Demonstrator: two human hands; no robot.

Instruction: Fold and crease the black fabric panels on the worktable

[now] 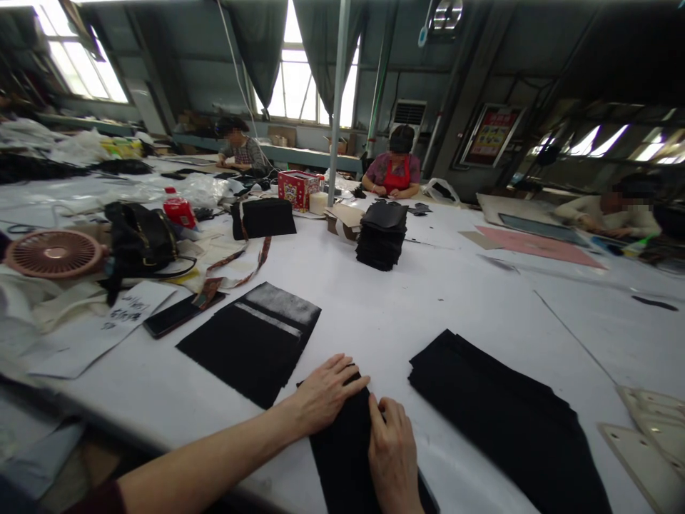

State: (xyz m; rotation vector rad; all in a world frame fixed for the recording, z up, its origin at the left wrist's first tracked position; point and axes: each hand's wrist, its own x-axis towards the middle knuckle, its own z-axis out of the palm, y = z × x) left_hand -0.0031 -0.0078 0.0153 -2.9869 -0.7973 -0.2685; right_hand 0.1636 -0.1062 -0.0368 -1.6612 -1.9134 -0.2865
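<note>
My left hand (pixel 325 392) lies flat, fingers spread, on the top edge of a black fabric piece (pixel 345 457) near the table's front edge. Beside it, my right hand (pixel 392 453) rests on the same piece with fingers together, thumb touching the cloth. Left of my hands lies a black fabric panel (pixel 251 343) with a pale strip across its upper part. To the right sits a stack of long black fabric pieces (pixel 508 421).
A white work table (pixel 428 300) carries a tall stack of black pieces (pixel 382 235), a phone (pixel 179 314), a pink fan (pixel 54 253), a black bag (pixel 140 239), a red bottle (pixel 179 210) and paper notes. Three people work at the far side.
</note>
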